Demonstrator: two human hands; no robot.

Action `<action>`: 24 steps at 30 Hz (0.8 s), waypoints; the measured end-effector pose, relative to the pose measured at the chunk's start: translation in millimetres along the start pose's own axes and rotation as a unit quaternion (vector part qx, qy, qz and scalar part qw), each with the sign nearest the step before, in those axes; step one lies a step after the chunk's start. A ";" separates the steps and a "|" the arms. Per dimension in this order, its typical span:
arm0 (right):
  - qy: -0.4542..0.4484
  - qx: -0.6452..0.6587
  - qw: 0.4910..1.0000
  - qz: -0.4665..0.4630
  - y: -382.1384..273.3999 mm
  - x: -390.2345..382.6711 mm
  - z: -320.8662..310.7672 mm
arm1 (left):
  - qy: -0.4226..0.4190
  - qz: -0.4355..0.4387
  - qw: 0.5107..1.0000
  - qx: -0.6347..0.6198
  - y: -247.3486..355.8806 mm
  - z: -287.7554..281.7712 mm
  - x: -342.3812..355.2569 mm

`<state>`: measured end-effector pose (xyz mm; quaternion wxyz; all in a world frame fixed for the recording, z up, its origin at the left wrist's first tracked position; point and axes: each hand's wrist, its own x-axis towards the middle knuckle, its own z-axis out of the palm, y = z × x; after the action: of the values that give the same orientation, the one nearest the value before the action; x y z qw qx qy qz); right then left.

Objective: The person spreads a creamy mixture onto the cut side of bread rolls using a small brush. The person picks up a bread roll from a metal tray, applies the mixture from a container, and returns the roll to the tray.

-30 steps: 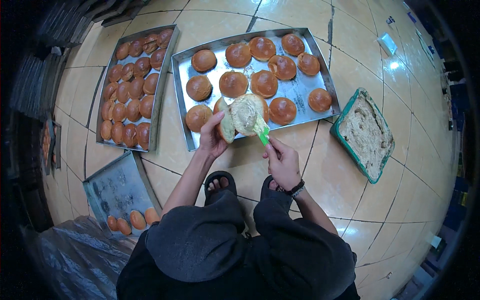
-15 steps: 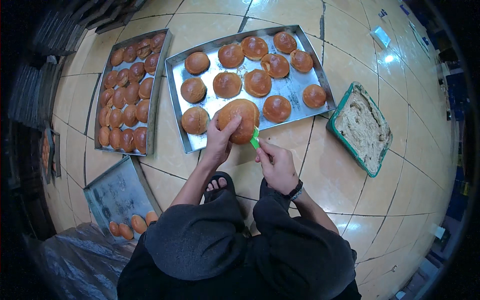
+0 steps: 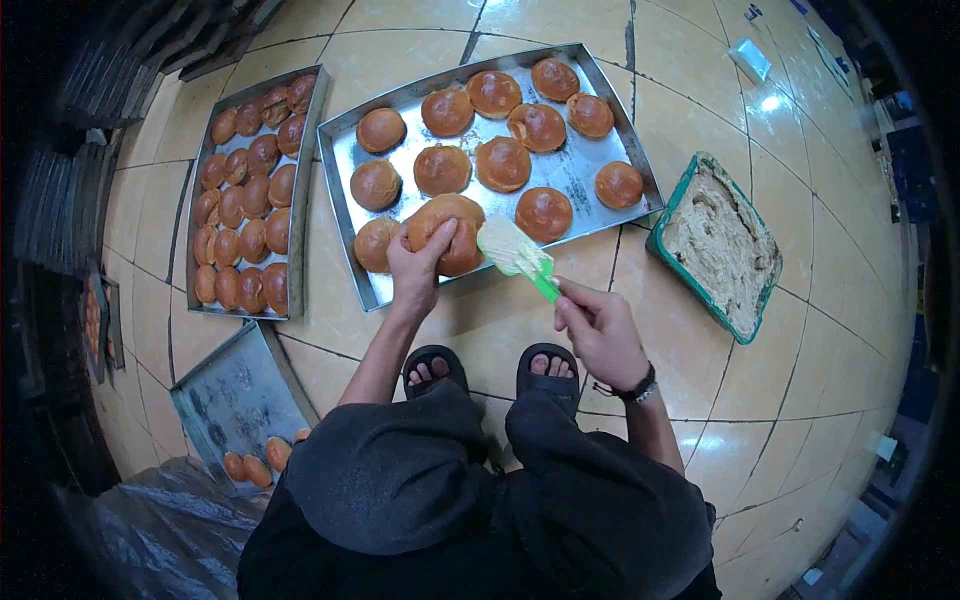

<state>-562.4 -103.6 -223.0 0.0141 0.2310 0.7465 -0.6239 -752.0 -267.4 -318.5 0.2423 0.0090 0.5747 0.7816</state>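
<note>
Cream (image 3: 508, 244) could slide off the green spatula (image 3: 543, 284) if the right hand (image 3: 603, 335) grasping it tips, while the left hand (image 3: 414, 278) clasps a bun (image 3: 463, 246).

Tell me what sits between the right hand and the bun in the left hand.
In the head view, the green spatula, its blade coated with pale spread, extends from the right hand toward the bun.

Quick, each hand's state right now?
Left hand: closed around a browned bun.
Right hand: closed on the handle of a green spatula, pale cream on its blade.
</note>
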 end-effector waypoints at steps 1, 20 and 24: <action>0.003 0.000 1.000 0.001 0.4 -3.3 -8.0 | 0.014 -0.013 1.000 0.003 -1.0 -2.9 4.5; 0.346 -0.582 0.732 0.081 126.1 -26.5 -260.9 | -0.547 0.092 0.549 0.625 -76.0 119.9 155.4; 0.353 -0.590 0.720 0.093 137.1 -24.5 -249.2 | -0.535 0.105 0.435 0.717 -76.8 144.1 143.0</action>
<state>-424.2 137.9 -287.2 -0.0596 0.4476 0.8892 0.0741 -807.7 -65.8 -376.8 0.3246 0.6556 0.6798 -0.0511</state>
